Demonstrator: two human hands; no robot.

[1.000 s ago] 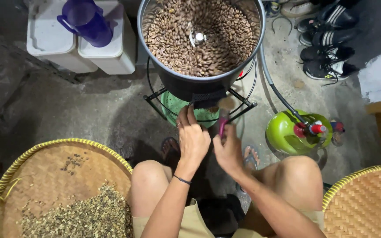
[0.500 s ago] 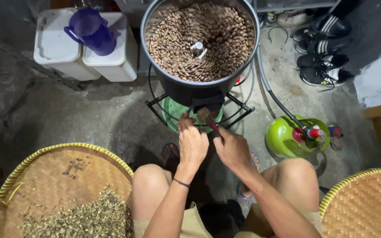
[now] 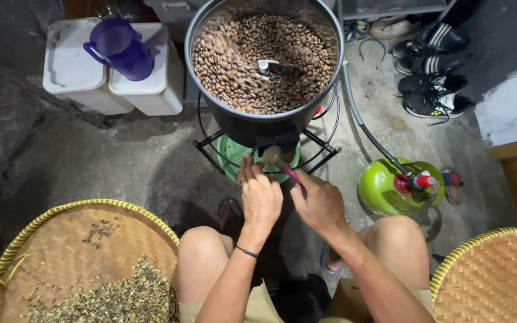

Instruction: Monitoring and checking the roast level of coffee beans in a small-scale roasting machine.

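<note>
Both hands have crept a bit higher toward the underside of the pot since the last frame, and the little brush is now poking up against the black box under it.

Closest in, bare knees either side, with a woven tray [image 3: 61, 251] on the left holding a heap of pale green beans [image 3: 109, 299], and another woven tray [image 3: 492, 281] on the right.

Left hand [image 3: 260, 197] has its fingers curled loosely, tips up near the pot's base; can't tell if it's actually gripping anything. There's a thin black band on that wrist. Right hand [image 3: 318, 203] is closed around the reddish handle of a small brush [image 3: 282, 162], bristle end pointing up and left, touching or nearly touching the black box [image 3: 276, 141].

Just beyond sits the big metal pot [image 3: 264, 122] on a wire stand [image 3: 324, 149], full of brown roasted beans [image 3: 234, 60] with a stirring arm in the middle. Something green sits underneath the stand. Green gas cylinder [image 3: 390, 188] stands to the right, hose running up beside the pot.

Further back: two white plastic containers [image 3: 73, 72] with a purple jug [image 3: 121, 48] on top, and black shoes [image 3: 435, 78] off to the right.
</note>
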